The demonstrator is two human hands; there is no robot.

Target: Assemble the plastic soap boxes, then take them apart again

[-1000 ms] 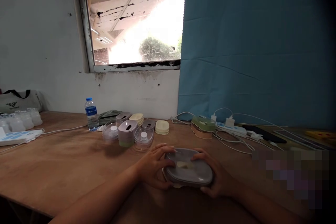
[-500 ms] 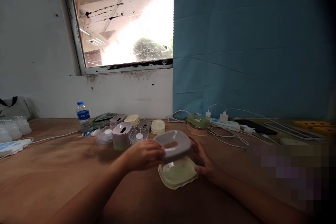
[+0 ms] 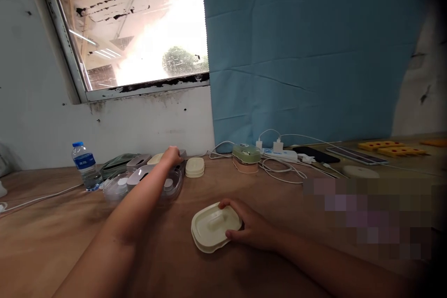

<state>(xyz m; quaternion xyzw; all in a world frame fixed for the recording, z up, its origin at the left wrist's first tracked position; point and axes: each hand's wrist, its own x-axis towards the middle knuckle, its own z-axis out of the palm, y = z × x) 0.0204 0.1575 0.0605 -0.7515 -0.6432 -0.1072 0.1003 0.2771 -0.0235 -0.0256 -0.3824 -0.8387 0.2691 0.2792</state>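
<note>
My right hand (image 3: 249,226) grips the right edge of a pale cream plastic lid (image 3: 209,228) with a raised rim, thumb in front and fingers behind. The lid is low over the brown tabletop. My left arm stretches to the back of the table, where my left hand (image 3: 171,156) closes on a grey lid (image 3: 182,153) that it partly hides. Beneath the left forearm are clear lidded containers (image 3: 115,186) and a grey slotted lid (image 3: 138,174). A small stack of cream lids (image 3: 194,167) stands just right of the left hand.
A water bottle (image 3: 85,167) and a dark green pouch (image 3: 117,164) stand at the back left. Behind the right hand are a green-and-tan box (image 3: 246,158), white cables (image 3: 279,170), a power strip (image 3: 281,153), a dark phone-like slab (image 3: 316,154) and yellow blocks (image 3: 401,150).
My left hand has carried the grey lid away from the cream lid to the containers at the back left. The right hand still holds the cream lid. The view has turned right.
</note>
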